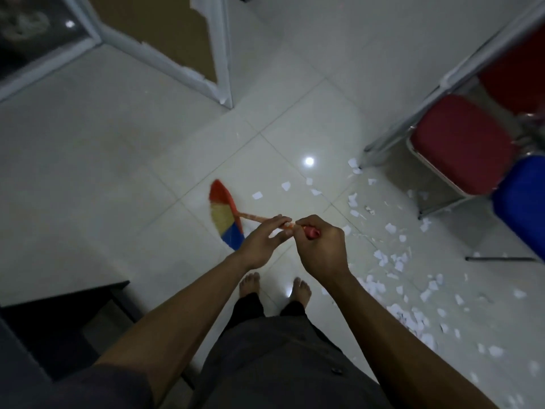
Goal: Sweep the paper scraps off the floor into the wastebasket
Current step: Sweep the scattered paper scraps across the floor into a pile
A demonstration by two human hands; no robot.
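White paper scraps lie strewn over the pale tiled floor to the person's right, reaching to the red chair and the blue chair. The right hand is clenched round the red end of the broom handle. The left hand pinches the handle just ahead, between thumb and fingers. The red, straw and blue bristles sit left of the scraps.

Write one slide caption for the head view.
Left hand and right hand hold a broom; paper scraps litter the floor beside chairs.
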